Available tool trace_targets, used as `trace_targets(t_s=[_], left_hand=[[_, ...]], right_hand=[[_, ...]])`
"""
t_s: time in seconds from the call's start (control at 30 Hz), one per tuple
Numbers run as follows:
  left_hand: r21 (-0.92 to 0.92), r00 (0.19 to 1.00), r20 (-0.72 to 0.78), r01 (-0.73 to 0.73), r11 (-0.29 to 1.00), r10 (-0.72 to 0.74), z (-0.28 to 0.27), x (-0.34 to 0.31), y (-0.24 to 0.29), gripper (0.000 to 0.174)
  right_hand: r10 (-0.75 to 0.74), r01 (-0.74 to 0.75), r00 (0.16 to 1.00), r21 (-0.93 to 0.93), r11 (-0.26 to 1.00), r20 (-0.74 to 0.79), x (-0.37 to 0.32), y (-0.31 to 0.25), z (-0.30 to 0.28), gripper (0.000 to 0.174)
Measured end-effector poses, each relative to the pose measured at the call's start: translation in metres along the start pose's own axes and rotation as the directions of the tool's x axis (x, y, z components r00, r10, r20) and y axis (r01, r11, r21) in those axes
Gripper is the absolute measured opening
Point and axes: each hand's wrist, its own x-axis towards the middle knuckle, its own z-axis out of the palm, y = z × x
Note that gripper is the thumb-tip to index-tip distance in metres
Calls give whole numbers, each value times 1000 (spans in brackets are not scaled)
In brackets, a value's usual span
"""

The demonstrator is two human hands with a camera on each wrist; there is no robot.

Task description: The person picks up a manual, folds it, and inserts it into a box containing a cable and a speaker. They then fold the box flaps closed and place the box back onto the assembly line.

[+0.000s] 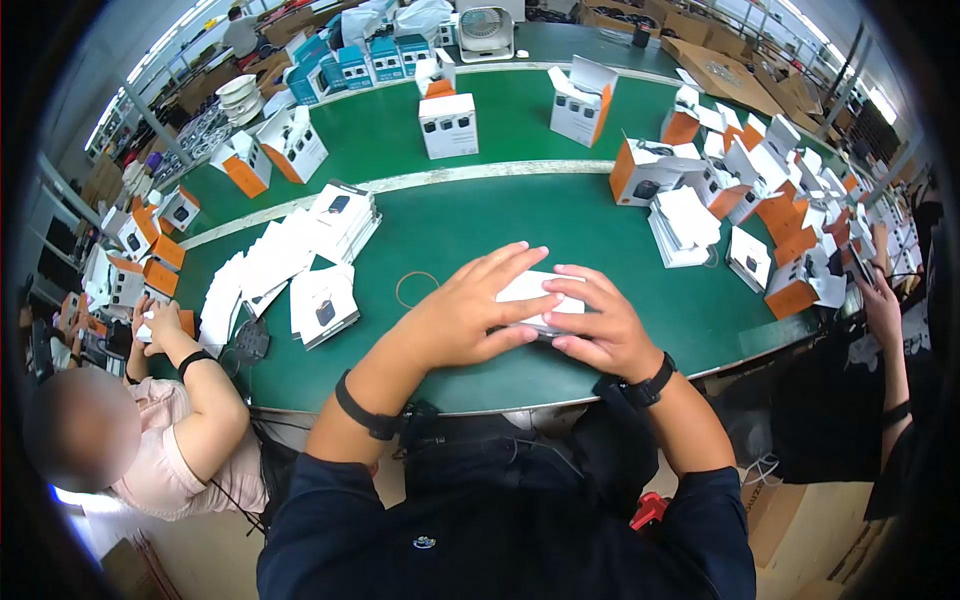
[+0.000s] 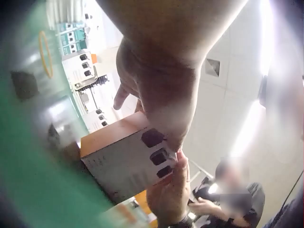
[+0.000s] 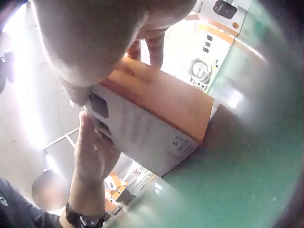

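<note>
An upright box with a white top [image 1: 540, 292] stands on the green table between both hands. My left hand [image 1: 475, 312] lies over its left part, fingers spread and fairly straight, thumb by the near edge. From the other side, my right hand [image 1: 605, 325] touches the top with spread fingers. The left wrist view shows the box's printed white face [image 2: 128, 166] with dark device pictures and an orange side [image 2: 114, 133]. In the right wrist view its other orange side [image 3: 164, 97] is visible. Parts of the top are hidden under the hands.
Flat white cartons [image 1: 325, 300] are stacked at the left, beside a rubber band [image 1: 417, 290]. More flat cartons [image 1: 683, 228] and several open orange-and-white boxes [image 1: 650, 170] stand at the right. A finished-looking box [image 1: 449, 128] is farther back. People sit on both sides.
</note>
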Motion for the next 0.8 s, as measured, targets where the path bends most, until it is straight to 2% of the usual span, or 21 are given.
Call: trace_targets(t_s=[0.03, 0.1, 0.17, 0.2, 0.23, 0.3, 0.33, 0.37, 0.4, 0.43, 0.47, 0.5, 0.53, 0.6, 0.67, 0.7, 0.77, 0.8], left_hand=[[106, 999, 10, 33, 994, -34, -1, -1, 5, 48], [113, 999, 3, 34, 993, -34, -5, -1, 11, 51], [125, 983, 181, 9, 992, -32, -13, 2, 14, 52], [149, 982, 185, -57, 987, 29, -12, 2, 9, 53], [151, 981, 189, -61, 987, 32, -12, 3, 6, 53], [208, 991, 131, -27, 978, 0, -13, 8, -2, 55], [261, 996, 83, 6, 965, -29, -17, 14, -14, 54], [318, 1000, -13, 2, 948, 2, -19, 17, -37, 52], [301, 988, -75, 151, 941, -135, -30, 25, -51, 48], [203, 931, -112, 364, 909, -348, -45, 38, -56, 48], [55, 888, -123, 452, 890, -443, -63, 48, -65, 48], [11, 844, -133, 525, 851, -519, -80, 59, -68, 49], [92, 854, -129, 517, 851, -505, -91, 63, -87, 49], [183, 861, -144, 508, 842, -488, -106, 65, -133, 49], [315, 802, -159, 595, 740, -576, -114, 65, -177, 51], [320, 797, -170, 600, 733, -579, -113, 65, -196, 51], [265, 590, -375, 808, 527, -715, -109, 67, -233, 51], [267, 591, -379, 807, 527, -712, -104, 69, -249, 51]], right_hand=[[-23, 27, 999, -95, 995, 45, 1, -1, -1, 29], [-30, 39, 997, -129, 991, 71, -3, 0, -4, 32], [-85, 126, 976, -203, 971, 199, -3, -5, -12, 35], [-106, 170, 958, -232, 958, 266, -3, -4, -16, 41], [-107, 170, 960, -234, 957, 260, -2, -4, -21, 41], [-78, 178, 960, -372, 911, 270, 5, -6, -35, 48], [-23, 120, 971, -401, 908, 239, 3, 7, -40, 53], [34, 21, 990, -390, 921, 133, 4, 13, -46, 48], [69, -70, 998, -334, 940, -14, 2, 27, -54, 43], [111, -147, 983, -256, 955, -149, -4, 42, -61, 38], [200, -267, 937, -215, 940, -288, -9, 53, -66, 33], [285, -377, 864, -157, 913, -415, -15, 64, -71, 29], [303, -421, 822, -157, 894, -481, -25, 76, -75, 26], [319, -484, 741, -140, 864, -591, -42, 94, -84, 21], [300, -519, 676, -146, 843, -673, -45, 100, -90, 17], [323, -545, 659, -136, 827, -679, -47, 102, -95, 17], [315, -614, 623, -199, 764, -716, -48, 103, -100, 19], [310, -610, 623, -199, 767, -718, -47, 105, -102, 19]])
